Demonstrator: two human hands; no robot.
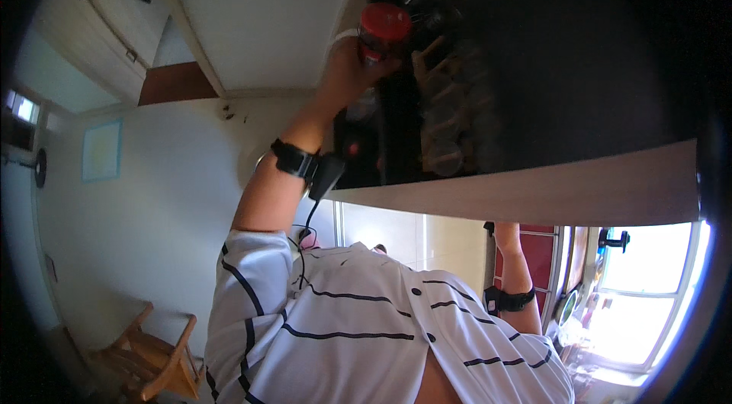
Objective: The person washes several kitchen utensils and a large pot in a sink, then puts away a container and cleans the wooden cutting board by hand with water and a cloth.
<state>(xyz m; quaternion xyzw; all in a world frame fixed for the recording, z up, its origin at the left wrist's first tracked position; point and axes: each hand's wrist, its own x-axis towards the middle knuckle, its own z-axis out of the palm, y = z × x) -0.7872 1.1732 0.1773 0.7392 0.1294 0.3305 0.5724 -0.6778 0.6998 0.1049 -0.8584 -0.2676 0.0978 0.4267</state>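
Observation:
My left hand (357, 69), wearing a black wrist strap with a device and cable, is closed around a jar (384, 26) with a red lid. It holds the jar at the front of a dark, shadowed storage space. Beside the jar, several clear containers (445, 118) stand in a row, too dim to tell their contents. My right forearm, with a black strap at the wrist, goes up behind a light wood-coloured panel edge (514, 195); the right hand itself is hidden behind it.
White panels (263, 9) border the dark space on the left. Farther off are a pale wall (171, 175), a wooden chair (160, 352) at lower left, and a bright window (640, 295) at right. Red panels (537, 255) show beyond my right forearm.

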